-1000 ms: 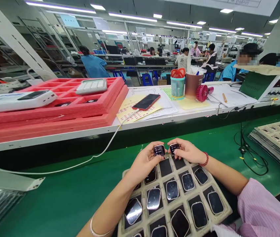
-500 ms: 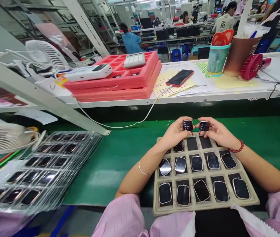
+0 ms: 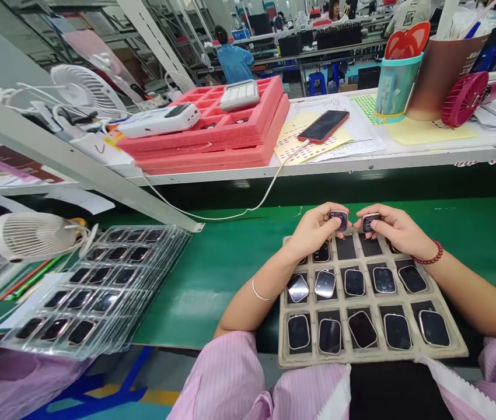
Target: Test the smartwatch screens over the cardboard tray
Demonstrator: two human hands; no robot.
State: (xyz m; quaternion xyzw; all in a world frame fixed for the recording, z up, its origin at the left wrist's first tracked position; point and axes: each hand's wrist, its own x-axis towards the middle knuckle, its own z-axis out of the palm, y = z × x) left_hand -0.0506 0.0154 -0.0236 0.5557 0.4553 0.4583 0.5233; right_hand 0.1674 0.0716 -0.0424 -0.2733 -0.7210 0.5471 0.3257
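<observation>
Left hand (image 3: 321, 227) and right hand (image 3: 394, 229) each clamped a smartwatch, (image 3: 339, 220) and (image 3: 371, 221), thumbs on screens, probably for checking displays. Both hovered over the compartmented tray's (image 3: 373, 354) far row, presumably keeping vacant slots close.

green worktop (image 3: 204, 280) under a beige tray (image 3: 374, 354) and stacked clear trays (image 3: 140, 297)

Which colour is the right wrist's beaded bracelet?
The bracelet is dark red; best seen in the head view.
</observation>
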